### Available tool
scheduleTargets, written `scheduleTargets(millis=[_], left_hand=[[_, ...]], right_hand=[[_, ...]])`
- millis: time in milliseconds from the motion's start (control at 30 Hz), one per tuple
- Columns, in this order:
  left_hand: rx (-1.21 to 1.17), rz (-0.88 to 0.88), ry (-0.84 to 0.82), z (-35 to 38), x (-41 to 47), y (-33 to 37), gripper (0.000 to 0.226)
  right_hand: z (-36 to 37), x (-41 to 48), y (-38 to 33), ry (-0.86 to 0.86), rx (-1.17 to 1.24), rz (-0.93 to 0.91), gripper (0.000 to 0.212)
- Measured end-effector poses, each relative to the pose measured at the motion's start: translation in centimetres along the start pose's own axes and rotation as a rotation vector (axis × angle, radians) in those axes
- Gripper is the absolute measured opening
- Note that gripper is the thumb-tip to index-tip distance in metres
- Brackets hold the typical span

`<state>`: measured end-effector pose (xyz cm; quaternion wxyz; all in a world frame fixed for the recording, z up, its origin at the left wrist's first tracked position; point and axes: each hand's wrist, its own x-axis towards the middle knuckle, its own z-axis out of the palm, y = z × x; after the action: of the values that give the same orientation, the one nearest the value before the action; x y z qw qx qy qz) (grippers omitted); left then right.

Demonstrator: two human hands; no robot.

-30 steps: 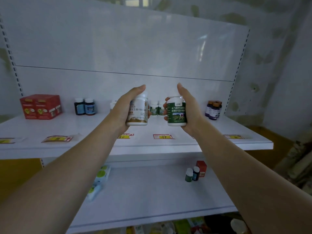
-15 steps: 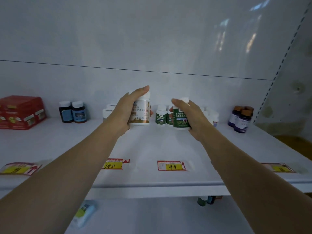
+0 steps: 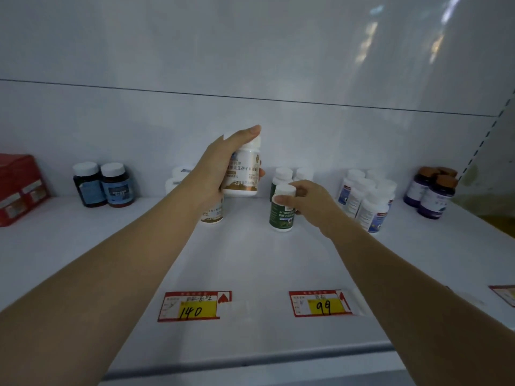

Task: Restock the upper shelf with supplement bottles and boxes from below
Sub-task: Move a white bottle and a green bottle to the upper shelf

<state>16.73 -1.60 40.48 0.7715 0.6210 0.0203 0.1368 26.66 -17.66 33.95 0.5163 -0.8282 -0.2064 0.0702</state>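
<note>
Right hand [image 3: 312,203] pinches white cap of green-labelled bottle [image 3: 282,211] standing on white shelf [image 3: 250,263]; left hand [image 3: 223,168] clasps white brown-banded bottle [image 3: 243,171] above it, risk of toppling neighbours behind.

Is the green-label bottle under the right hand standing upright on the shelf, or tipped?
Upright: the green-label bottle stands base-down on the shelf, white cap up, right hand at its cap.

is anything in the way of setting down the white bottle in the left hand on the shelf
Partly. A matching white bottle stands on the shelf just below the left hand holding the white bottle. Bare shelf lies in front.
</note>
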Motion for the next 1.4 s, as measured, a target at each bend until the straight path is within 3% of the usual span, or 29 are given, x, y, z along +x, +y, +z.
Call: scheduleTargets(millis=[367, 667, 733, 867, 967, 1267, 1333, 1400], left_hand=[[0.011, -0.007, -0.01, -0.3, 1.1, -1.2, 0.035], [0.011, -0.024, 0.02, -0.8, 0.4, -1.4, 0.035], [0.013, -0.041, 0.033, -0.8, -0.1, -1.4, 0.038], [0.005, -0.051, 0.05, -0.3, -1.4, -1.2, 0.037], [0.001, -0.05, 0.053, 0.3, -2.9, -0.7, 0.038], [0.056, -0.004, 0.173, 0.0, -10.1, 1.1, 0.037], [0.097, 0.007, 0.198, -0.7, -11.6, 1.3, 0.039], [0.124, 0.028, 0.218, -1.7, -12.9, 1.3, 0.018]], right_hand=[[0.6, 2.5, 0.1, 0.188, -0.357, -0.08, 0.044], [0.0, 2.5, -0.1, 0.161, -0.593, -0.105, 0.056], [-0.7, 1.9, -0.1, 0.126, -0.68, -0.048, 0.058], [-2.3, 0.0, -0.9, -0.135, -0.961, 0.082, 0.05], [-3.2, -1.7, -2.0, -0.236, -1.074, 0.132, 0.051], [-3.2, -6.4, -5.4, -0.337, -1.108, 0.086, 0.037], [-2.4, -7.2, -6.0, -0.361, -1.083, 0.078, 0.05], [-1.3, -8.2, -7.0, -0.386, -1.082, 0.057, 0.057]])
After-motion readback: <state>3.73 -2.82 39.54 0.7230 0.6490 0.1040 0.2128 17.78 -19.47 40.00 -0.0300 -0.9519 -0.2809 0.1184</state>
